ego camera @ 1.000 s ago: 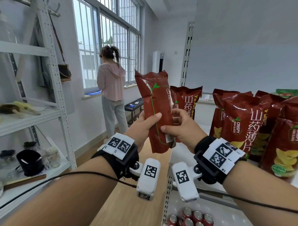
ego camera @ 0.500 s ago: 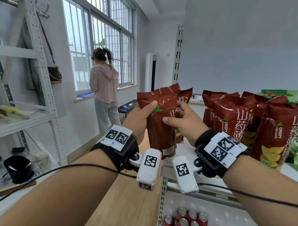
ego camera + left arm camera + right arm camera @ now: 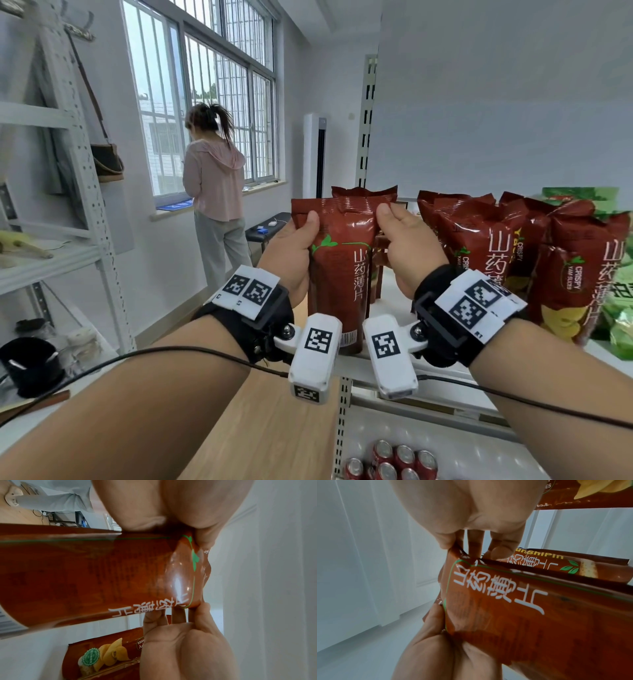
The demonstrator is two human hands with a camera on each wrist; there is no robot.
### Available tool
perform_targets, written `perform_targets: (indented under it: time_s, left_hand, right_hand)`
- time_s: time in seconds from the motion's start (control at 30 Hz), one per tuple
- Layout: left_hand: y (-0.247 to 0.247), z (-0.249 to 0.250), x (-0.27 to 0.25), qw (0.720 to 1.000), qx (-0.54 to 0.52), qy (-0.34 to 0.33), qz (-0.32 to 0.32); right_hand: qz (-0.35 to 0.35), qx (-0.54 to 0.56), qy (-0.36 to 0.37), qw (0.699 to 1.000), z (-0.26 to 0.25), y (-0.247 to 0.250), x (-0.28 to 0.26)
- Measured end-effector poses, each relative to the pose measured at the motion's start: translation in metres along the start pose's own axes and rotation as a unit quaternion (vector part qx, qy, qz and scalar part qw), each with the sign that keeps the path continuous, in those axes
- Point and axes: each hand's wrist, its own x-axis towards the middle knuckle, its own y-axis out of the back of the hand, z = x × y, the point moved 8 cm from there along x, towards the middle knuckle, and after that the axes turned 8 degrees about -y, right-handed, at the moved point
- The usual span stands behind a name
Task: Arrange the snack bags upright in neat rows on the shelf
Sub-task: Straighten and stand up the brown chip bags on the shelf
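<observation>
A dark red snack bag (image 3: 339, 270) stands upright at the left end of the white shelf (image 3: 442, 387), its bottom near the front edge. My left hand (image 3: 301, 240) pinches its top left corner and my right hand (image 3: 400, 236) pinches its top right corner. Close behind it stands another red bag (image 3: 364, 193). To the right, several more red bags (image 3: 479, 246) stand in rows. The left wrist view shows the held bag (image 3: 102, 574) between both hands. In the right wrist view my right fingers (image 3: 477, 538) reach behind the bag (image 3: 522, 608).
Green bags (image 3: 616, 315) sit at the far right of the shelf. Soda cans (image 3: 394, 462) fill the shelf below. A white metal rack (image 3: 85, 171) with a black mug (image 3: 30, 363) stands to the left. A person (image 3: 215, 192) stands by the window.
The bag came down from mid-air and turned from edge-on to face me, and it now stands on the shelf. Both hands slid from its middle up to its top corners.
</observation>
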Motion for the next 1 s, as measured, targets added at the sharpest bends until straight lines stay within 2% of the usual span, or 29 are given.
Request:
perform_targets:
  time_s: [0.17,0.27,0.43,0.5,0.57,0.67,0.73,0.83,1.0]
  left_hand:
    - [0.005,0.003,0.000,1.000,0.003,-0.015,0.020]
    - [0.003,0.005,-0.001,0.999,0.037,-0.008,0.016]
    - [0.005,0.006,-0.006,0.995,0.093,0.025,-0.039]
    - [0.008,0.008,-0.009,0.995,0.093,0.023,-0.041]
    - [0.007,0.008,-0.012,0.994,0.101,0.015,-0.031]
    - [0.007,0.004,-0.015,0.982,0.186,0.020,-0.033]
    - [0.006,-0.004,-0.018,0.971,0.227,0.045,-0.061]
    - [0.005,-0.017,-0.027,0.962,0.235,0.087,-0.113]
    - [0.015,-0.024,-0.025,0.966,0.220,0.102,-0.091]
  right_hand:
    - [0.067,-0.055,-0.013,0.996,0.006,0.011,-0.001]
    - [0.035,-0.079,-0.010,0.996,0.008,0.003,-0.006]
    - [-0.047,-0.094,-0.035,0.994,0.015,-0.011,-0.015]
    - [-0.054,-0.103,-0.043,0.992,0.017,-0.011,-0.015]
    - [-0.029,-0.109,-0.050,0.992,0.022,-0.008,-0.012]
    - [0.004,-0.071,-0.072,0.995,0.029,-0.004,-0.009]
    - [-0.001,-0.008,-0.091,0.996,0.033,-0.003,-0.009]
    - [-0.035,0.057,-0.108,0.992,0.036,-0.008,-0.009]
    - [-0.048,0.037,-0.117,0.991,0.036,-0.011,-0.010]
